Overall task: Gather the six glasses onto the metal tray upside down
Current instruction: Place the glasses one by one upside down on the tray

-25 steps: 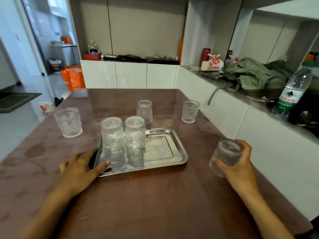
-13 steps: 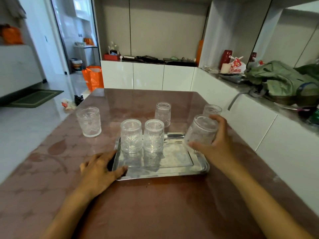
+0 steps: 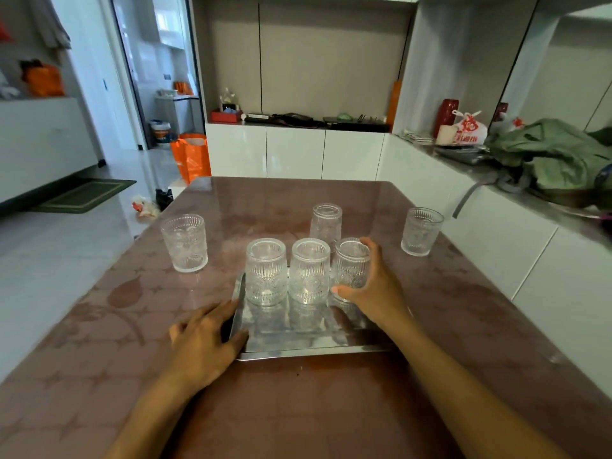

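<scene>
The left hand lies spread flat against the metal tray's near-left rim; the right hand wraps the third glass, inverted, at the tray's right end beside 2 inverted glasses. Farther off, 3 glasses stand on the table

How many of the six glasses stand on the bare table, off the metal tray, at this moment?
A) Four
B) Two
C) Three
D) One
C: the left glass, the back glass and the right glass stand on the table; two glasses stand on the tray, where the right hand holds a third glass.
</scene>
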